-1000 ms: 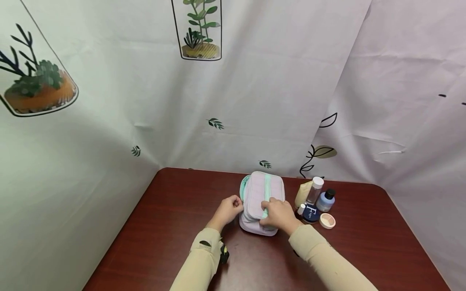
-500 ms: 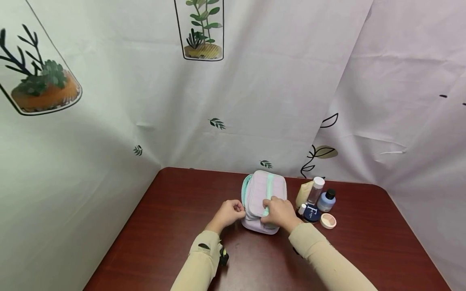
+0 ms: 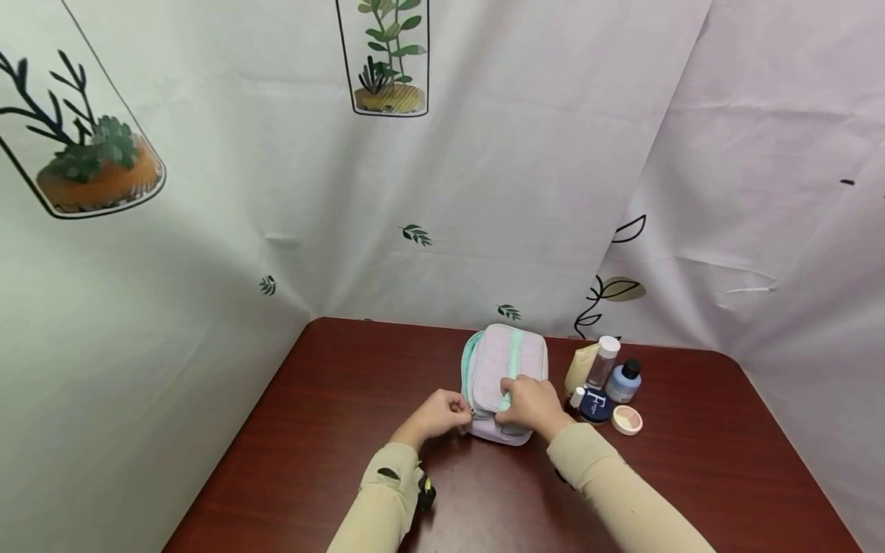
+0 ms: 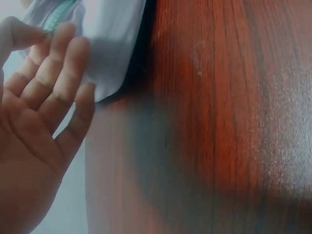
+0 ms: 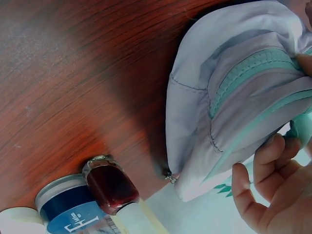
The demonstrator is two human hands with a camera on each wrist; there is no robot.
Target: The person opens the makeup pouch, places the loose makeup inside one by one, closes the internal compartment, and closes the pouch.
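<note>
A lilac cosmetic bag (image 3: 492,369) with a mint strap (image 3: 515,353) lies toward the back of the table. At its front left corner my left hand (image 3: 439,415) pinches a small zipper pull between thumb and forefinger; the other fingers stay spread. Mint zipper tape (image 4: 59,15) runs up to that pinch in the left wrist view. My right hand (image 3: 531,405) holds the front of the bag from above, with fingers hooked at the strap and thumb against the front side. The right wrist view shows mint zipper tape (image 5: 258,63) curving around the bag's side.
Right of the bag stand a cream tube (image 3: 579,369), a clear bottle with white cap (image 3: 603,365), a blue bottle (image 3: 624,382), a navy jar (image 3: 594,405), a round palette (image 3: 627,420) and a dark red nail polish bottle (image 5: 112,187). A patterned cloth (image 3: 484,192) hangs behind.
My left hand has moved along the bag's left side toward the front corner, pulling the zipper pull with it. The right hand keeps its hold on the bag.
</note>
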